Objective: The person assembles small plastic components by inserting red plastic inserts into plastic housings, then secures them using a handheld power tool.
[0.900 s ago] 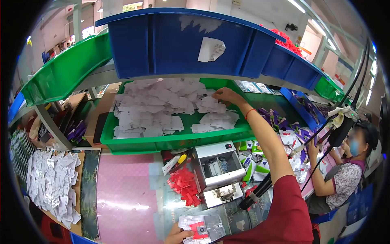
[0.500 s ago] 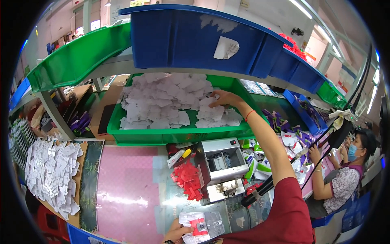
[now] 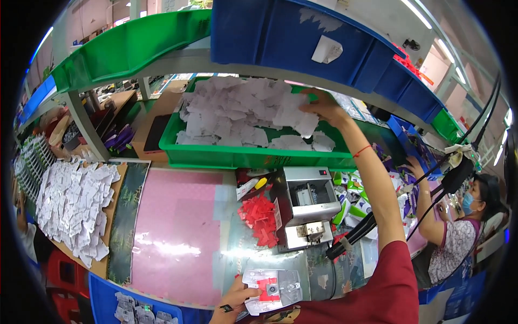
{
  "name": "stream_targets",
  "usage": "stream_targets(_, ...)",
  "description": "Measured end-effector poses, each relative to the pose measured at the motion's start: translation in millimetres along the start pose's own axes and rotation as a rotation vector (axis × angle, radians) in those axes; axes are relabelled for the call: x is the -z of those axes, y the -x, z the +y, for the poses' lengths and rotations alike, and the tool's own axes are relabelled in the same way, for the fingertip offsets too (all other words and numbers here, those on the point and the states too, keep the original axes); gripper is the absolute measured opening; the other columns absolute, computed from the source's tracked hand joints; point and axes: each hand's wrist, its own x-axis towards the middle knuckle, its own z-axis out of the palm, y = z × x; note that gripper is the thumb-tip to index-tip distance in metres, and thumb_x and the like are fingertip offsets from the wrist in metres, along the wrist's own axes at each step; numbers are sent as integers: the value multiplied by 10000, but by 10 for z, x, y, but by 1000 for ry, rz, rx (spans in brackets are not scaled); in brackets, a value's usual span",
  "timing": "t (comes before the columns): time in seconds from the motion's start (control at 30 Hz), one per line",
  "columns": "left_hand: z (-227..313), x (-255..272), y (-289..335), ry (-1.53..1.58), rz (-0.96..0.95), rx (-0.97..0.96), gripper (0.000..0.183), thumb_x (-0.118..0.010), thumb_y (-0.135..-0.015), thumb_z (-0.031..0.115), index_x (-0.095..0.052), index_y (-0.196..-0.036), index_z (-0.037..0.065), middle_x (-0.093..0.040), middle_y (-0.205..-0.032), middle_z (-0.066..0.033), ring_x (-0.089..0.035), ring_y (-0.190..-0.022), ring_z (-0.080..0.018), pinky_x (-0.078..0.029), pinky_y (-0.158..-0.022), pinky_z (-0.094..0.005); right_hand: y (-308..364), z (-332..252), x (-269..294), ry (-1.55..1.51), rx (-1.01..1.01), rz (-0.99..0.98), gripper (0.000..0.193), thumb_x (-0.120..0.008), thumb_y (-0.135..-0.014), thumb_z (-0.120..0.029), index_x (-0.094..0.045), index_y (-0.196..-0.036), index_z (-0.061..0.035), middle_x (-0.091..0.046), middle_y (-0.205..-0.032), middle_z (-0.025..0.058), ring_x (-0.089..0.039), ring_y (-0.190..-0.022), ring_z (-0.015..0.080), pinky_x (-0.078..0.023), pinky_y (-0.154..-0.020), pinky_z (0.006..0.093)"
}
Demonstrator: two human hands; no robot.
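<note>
Low in the view, my left hand (image 3: 236, 297) grips a clear and whitish plastic shell (image 3: 291, 286) by its left edge, the thumb on top. A red piece (image 3: 263, 292) with a small dark round part lies in the shell. My right hand (image 3: 325, 107) is stretched out over the right side of a green tray (image 3: 259, 158) heaped with thin white plastic pieces (image 3: 226, 108). Its fingers pinch a white flat piece (image 3: 298, 114) that hangs over the heap. Part of the fingertips is hidden behind this piece.
Right of the pink mat (image 3: 181, 227) stands a metal bench machine (image 3: 307, 205), beside a pile of red pieces (image 3: 260, 218). White pieces (image 3: 73, 205) cover a board at left. A blue bin (image 3: 259, 32) hangs above the tray. At right, a co-worker (image 3: 450, 237) sits.
My right hand has risen from the heap toward the tray's back right with a white flat piece in its fingers. The left hand still holds the shell. The whole view has shifted.
</note>
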Motion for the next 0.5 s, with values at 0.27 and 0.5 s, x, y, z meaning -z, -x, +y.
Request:
stream_targets(0.27,-30,-82,90,-61,-154,-11,482,-604,-674,25,-454,-1130,-22,-562,-1029,-104,-558,-930,-171,-449,-811,-296,1008,-604,-1018,-383,224,-504,558,-681,-672,-68,-429,-1169,-81,-611,-835,92,-579,-760,125,-465,-651,254)
stream_targets(0.5,-92,-243,189,-28,-278,54,578,-591,-670,77,-395,-1202,-35,-516,-1129,-112,-512,-1024,-171,-401,-875,-294,1785,-190,-2407,-166,281,-564,537,-651,-684,-136,-387,-1141,-36,-599,-730,153,-599,-734,244,-449,-683,336)
